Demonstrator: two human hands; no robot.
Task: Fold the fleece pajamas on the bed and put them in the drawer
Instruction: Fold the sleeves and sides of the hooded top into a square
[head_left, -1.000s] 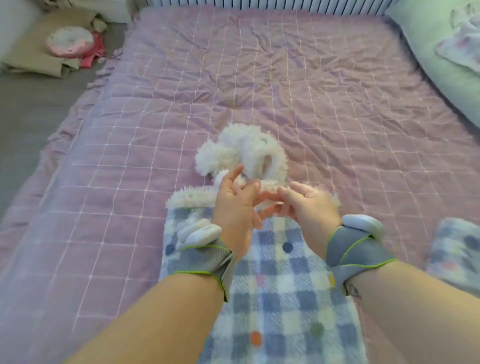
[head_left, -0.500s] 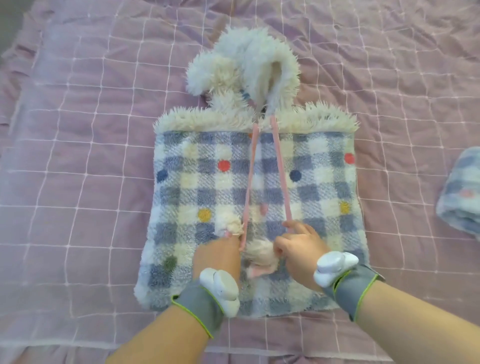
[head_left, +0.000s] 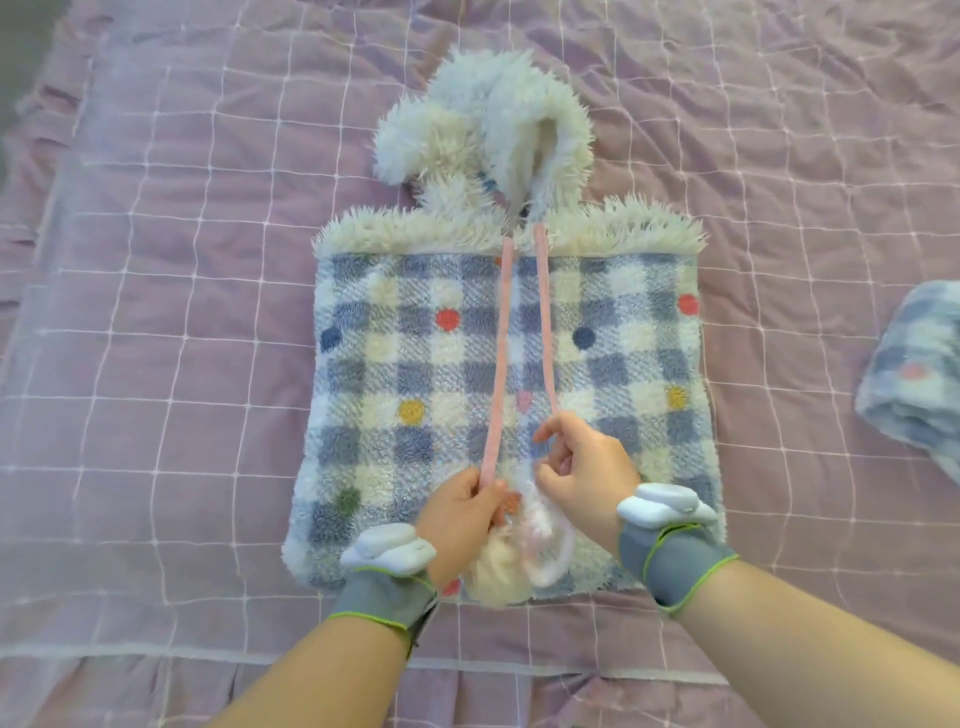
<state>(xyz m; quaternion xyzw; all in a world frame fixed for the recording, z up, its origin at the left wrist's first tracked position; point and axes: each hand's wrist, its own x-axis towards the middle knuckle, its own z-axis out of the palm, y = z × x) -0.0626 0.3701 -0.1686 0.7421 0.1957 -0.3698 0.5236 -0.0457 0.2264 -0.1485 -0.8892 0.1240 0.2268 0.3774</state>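
Note:
A blue and white checked fleece pajama top (head_left: 405, 374) lies folded into a rectangle on the bed, dotted with coloured spots. Its white fluffy hood (head_left: 498, 130) points away from me. Two pink drawstrings (head_left: 500, 353) run from the hood down the middle of the top. My left hand (head_left: 460, 514) pinches the left string near its cream pompom (head_left: 498, 571). My right hand (head_left: 587, 473) pinches the right string, whose end blurs below the fingers. Both hands hover over the near edge of the top.
A purple quilt with a white grid (head_left: 182, 312) covers the bed, and its near hem (head_left: 156, 660) runs along the bottom. A second checked fleece piece (head_left: 919, 374), folded, lies at the right edge.
My hands went from the hood's neck down toward me, drawing both pink strings straight along the top. In the last half second they have shifted little, and the view has moved closer.

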